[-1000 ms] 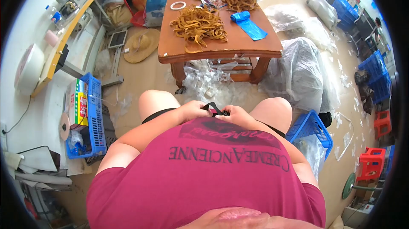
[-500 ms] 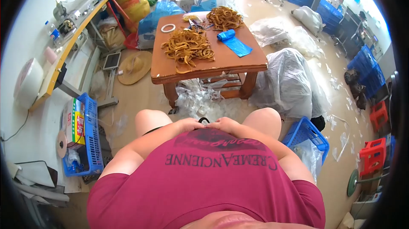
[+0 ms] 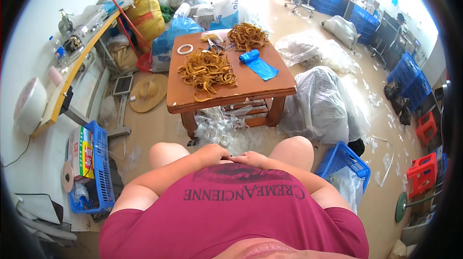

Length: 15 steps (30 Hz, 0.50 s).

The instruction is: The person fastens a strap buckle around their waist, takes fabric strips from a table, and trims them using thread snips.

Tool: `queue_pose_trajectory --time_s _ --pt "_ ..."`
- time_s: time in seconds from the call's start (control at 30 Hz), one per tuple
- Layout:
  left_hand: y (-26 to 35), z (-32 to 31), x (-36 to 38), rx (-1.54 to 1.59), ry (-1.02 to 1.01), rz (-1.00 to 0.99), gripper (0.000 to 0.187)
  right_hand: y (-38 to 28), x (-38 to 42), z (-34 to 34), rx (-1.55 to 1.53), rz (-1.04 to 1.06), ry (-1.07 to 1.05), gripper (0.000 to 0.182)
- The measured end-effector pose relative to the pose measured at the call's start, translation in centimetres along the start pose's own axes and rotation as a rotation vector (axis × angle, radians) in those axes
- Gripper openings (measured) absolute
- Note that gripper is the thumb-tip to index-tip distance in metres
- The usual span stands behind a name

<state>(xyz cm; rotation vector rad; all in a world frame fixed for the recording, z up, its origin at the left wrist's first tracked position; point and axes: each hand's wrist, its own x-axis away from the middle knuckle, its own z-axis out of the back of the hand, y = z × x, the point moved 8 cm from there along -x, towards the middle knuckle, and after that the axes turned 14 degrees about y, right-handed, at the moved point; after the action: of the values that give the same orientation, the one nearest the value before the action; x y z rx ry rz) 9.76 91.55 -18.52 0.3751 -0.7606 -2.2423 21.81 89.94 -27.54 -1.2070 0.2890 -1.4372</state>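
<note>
My left hand (image 3: 215,153) and my right hand (image 3: 251,158) meet in my lap, at the hem of my dark pink T-shirt (image 3: 231,215). Both sets of fingers are curled in and pressed close together. A small dark bit shows between the fingertips; what it belongs to is hidden. Beyond my knees stands a brown wooden table (image 3: 260,90). On it lie two heaps of tan rubber bands, a nearer one (image 3: 208,72) and a farther one (image 3: 248,36), a blue roll of plastic bags (image 3: 260,64), a white tape ring (image 3: 185,49) and scissors (image 3: 214,46).
Plastic scraps (image 3: 222,129) lie under the table. To its right sits a plastic-covered pile (image 3: 320,104), with a blue basket (image 3: 343,165) nearer me. On my left are a straw hat (image 3: 148,93), another blue basket (image 3: 100,172) and a yellow-edged bench (image 3: 77,73).
The view has tilted up a little, so the table and knees sit lower. A black loop seen between my hands before is now mostly hidden. My hands stay together in my lap.
</note>
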Motion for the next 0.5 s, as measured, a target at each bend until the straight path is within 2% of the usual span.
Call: queue_pose_trajectory --time_s 0.03,0.13,0.23,0.33,0.43,0.5 --pt "-0.3 -0.4 -0.2 -0.036 -0.034 0.035 0.030 0.2 0.0 0.0 0.023 -0.002 0.004 0.069" --pt "-0.3 -1.7 -0.8 -0.066 -0.099 -0.033 0.030 0.9 -0.7 -0.7 -0.076 0.059 -0.013 0.073" --pt "-1.3 -3.3 -1.5 -0.130 -0.166 -0.092 0.026 1.6 -1.4 -0.7 0.011 0.085 -0.015 0.078" --pt "0.0 -2.9 -2.0 -0.120 -0.045 -0.095 0.024 1.0 -0.5 0.2 0.031 0.086 0.039 0.082" --pt "-0.7 -4.1 -2.4 -0.135 0.046 -0.204 0.022 2.6 -1.6 -0.3 0.017 0.086 0.068 0.083" --pt "-0.4 -3.8 -2.4 -0.124 0.054 -0.250 0.021 1.4 -0.7 0.1 -0.011 0.111 0.061 0.080"
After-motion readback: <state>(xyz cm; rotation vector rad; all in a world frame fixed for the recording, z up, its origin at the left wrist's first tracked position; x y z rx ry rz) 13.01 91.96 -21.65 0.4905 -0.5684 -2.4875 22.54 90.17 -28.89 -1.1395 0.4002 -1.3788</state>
